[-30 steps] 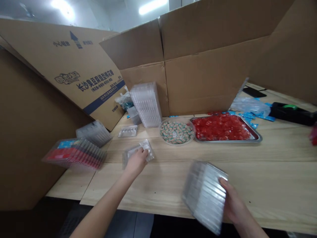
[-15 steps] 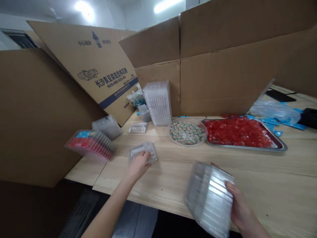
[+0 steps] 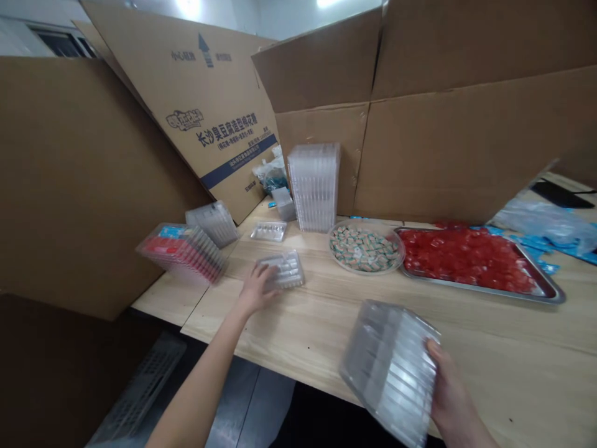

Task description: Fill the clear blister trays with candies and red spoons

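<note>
In the head view, a stack of clear plastic blister trays (image 3: 389, 373) is clenched at its right edge by the right grip (image 3: 450, 392) and held tilted above the near right of the desk (image 3: 298, 348). The stack is judged light, stiff but brittle and slippery, and best taken by its edges. A single tray (image 3: 285, 270) on the desk is touched by the left grip (image 3: 255, 289); whether it is grasped cannot be told.
</note>
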{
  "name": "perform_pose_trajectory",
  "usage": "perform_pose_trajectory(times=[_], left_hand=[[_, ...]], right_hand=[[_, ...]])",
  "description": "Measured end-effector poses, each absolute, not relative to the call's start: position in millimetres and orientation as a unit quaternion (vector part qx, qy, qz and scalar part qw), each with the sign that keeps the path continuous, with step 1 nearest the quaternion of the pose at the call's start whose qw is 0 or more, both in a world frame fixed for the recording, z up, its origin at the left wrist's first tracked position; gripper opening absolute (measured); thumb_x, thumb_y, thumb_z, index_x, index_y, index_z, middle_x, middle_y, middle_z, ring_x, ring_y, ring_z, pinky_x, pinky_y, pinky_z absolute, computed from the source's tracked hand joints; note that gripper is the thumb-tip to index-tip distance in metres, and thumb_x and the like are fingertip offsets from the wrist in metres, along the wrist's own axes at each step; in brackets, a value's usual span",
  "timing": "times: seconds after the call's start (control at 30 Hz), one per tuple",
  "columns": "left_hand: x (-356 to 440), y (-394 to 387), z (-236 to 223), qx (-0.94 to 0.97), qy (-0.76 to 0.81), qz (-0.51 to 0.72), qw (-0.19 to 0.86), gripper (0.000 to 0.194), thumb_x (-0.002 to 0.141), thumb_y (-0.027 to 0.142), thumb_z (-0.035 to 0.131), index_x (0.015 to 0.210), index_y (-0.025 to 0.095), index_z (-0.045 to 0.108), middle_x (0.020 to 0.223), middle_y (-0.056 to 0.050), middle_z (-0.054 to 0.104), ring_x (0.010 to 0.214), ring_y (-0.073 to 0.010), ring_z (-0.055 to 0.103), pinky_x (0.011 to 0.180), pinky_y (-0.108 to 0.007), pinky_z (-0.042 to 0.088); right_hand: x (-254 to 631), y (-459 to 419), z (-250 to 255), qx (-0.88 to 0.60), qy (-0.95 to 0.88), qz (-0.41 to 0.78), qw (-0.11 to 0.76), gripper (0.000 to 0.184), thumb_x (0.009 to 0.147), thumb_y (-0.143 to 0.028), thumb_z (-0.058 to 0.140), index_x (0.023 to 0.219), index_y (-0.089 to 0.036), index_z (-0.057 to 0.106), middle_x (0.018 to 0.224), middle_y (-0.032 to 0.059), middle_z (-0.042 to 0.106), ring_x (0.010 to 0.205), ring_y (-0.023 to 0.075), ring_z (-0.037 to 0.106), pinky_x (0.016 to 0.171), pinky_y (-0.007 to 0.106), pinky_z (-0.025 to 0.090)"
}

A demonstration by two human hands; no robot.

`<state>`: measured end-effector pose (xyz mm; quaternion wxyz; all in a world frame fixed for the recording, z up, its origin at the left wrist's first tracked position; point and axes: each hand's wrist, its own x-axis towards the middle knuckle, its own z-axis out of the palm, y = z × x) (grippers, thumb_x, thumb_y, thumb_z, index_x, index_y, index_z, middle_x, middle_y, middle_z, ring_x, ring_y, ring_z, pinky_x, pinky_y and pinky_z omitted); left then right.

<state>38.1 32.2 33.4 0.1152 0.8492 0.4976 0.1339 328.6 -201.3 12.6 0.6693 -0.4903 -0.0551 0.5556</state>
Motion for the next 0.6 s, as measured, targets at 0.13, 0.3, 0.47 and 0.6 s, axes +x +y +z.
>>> perform_pose_trajectory(times=[0.13,0.3,0.47,0.6], left_hand=[[67,-20,25,0.828,0.513,0.159,0.160,0.067,0.077,0.041,0.064,0.137,0.025,0.038,0.150,-0.013,0.024,0.140,-0.0350,0.010,0.109,-0.056,0.014],[83,-110,43,0.613,0.360,0.298,0.637,0.083,0.071,0.054,0.067,0.141,0.027,0.031,0.149,-0.009,0.029,0.138,-0.0283,0.022,0.112,-0.044,0.018],[47,-144,57,0.324,0.303,0.320,0.837,0.081,0.060,0.048,0.077,0.131,0.025,0.046,0.127,-0.010,0.057,0.119,-0.0338,0.050,0.098,-0.046,0.039],[0,-136,45,0.257,0.492,0.446,0.702,0.056,0.065,0.038,0.073,0.117,0.022,0.058,0.107,-0.009,0.067,0.100,-0.0287,0.063,0.084,-0.036,0.049]], right_hand=[[333,-202,2,-0.534,-0.098,0.547,0.637,0.053,0.069,-0.062,0.055,0.107,-0.027,0.067,0.071,0.0069,0.073,0.070,0.0354,0.067,0.074,0.054,0.052],[303,-182,21,-0.495,-0.202,0.562,0.630,0.062,0.072,-0.069,0.046,0.121,-0.034,0.059,0.086,0.0073,0.073,0.084,0.0360,0.067,0.081,0.053,0.050],[233,-151,48,-0.413,-0.284,0.638,0.584,0.069,0.073,-0.068,0.048,0.131,-0.031,0.048,0.108,0.0062,0.069,0.104,0.0346,0.060,0.089,0.052,0.047],[212,-127,42,-0.413,-0.488,0.516,0.569,0.064,0.080,-0.065,0.042,0.136,-0.032,0.040,0.140,0.0031,0.045,0.131,0.0305,0.036,0.106,0.051,0.029]])
